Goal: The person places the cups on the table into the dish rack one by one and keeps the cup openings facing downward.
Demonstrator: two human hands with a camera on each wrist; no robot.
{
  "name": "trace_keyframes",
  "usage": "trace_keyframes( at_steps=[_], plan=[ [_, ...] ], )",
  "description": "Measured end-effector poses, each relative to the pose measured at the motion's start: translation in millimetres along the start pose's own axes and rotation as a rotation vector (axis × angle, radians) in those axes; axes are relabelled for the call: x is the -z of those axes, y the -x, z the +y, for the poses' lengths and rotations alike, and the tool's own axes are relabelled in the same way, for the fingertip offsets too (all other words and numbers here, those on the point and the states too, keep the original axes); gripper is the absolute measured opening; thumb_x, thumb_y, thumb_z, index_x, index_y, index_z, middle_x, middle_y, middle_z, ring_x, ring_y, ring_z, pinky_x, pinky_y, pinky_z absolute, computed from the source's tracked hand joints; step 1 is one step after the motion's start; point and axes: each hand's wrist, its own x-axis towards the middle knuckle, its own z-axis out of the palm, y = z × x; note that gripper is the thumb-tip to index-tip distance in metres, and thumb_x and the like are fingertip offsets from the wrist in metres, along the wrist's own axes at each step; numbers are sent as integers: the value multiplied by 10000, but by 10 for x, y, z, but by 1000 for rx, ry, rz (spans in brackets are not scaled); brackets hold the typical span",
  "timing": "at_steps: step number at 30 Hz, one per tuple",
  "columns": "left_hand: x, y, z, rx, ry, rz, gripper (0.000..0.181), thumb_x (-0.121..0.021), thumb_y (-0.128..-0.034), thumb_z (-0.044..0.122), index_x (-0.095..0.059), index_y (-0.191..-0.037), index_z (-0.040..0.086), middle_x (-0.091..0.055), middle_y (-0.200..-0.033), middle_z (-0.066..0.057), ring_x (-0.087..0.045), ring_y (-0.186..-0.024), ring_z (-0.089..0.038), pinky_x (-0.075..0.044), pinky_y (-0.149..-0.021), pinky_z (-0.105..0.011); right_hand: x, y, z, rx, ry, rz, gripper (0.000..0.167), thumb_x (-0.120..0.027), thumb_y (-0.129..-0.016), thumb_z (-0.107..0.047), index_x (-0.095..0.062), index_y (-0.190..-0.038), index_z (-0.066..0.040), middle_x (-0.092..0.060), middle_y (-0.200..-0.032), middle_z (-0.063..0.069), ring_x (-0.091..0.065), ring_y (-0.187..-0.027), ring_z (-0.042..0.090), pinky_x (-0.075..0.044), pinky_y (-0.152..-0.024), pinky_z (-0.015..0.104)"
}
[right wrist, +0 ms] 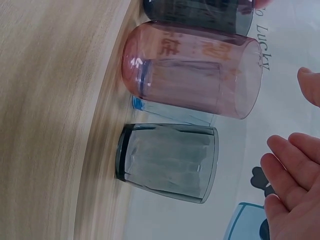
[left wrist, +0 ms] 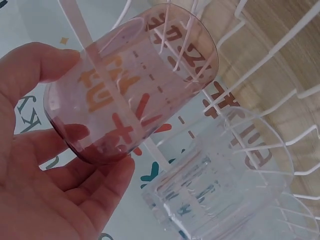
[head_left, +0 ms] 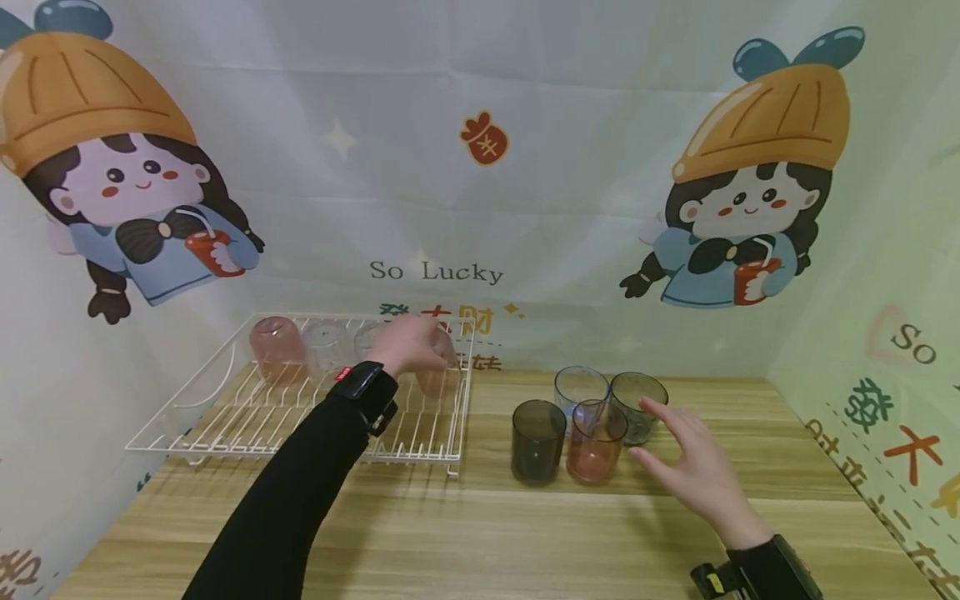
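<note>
My left hand (head_left: 408,343) grips a pink glass (left wrist: 125,95) by its base end, thumb on one side and fingers on the other. That glass is upside down, mouth toward the right end of the white wire rack (head_left: 420,458). Beside it on the rack stands an upturned clear glass (left wrist: 220,180). My right hand (head_left: 697,475) holds nothing; its thumb and fingers are spread close to a grey-green glass (head_left: 641,408). This one stands upright in a cluster with a dark grey glass (head_left: 537,446), another pink glass (head_left: 595,454) and a blue-rimmed clear glass (head_left: 581,382).
Farther left on the rack, another upturned pink glass (head_left: 277,346) and another upturned clear glass (head_left: 326,348) stand in a row along the back. The wooden table (head_left: 487,533) meets a printed cloth backdrop (head_left: 555,208) behind and at both sides.
</note>
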Motion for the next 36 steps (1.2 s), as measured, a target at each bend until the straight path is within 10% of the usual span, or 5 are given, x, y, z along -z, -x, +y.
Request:
trace_keyframes(
  at_steps=[20,36],
  plan=[
    [-106,-55,32,-27,-52,26,596,-631,-892,318,-438,-1398,70,-553,-1296,-145,-508,-1200,-332,-430,-1008,-438,10,-32,-42,-3,-26,-3,634,-778,-746,-109,-509,-1306,20,-584,-1253,189,-522,-1133,367,-368,-987,586],
    [-47,-10,8,-69,74,154,593,-570,-920,295,-387,-1427,48,-451,-1406,-182,-409,-1298,-351,-344,-1102,-450,-65,-144,-104,102,25,10,635,-794,-728,-115,-530,-1290,14,-596,-1244,176,-541,-1126,352,-338,-1033,562]
  ],
)
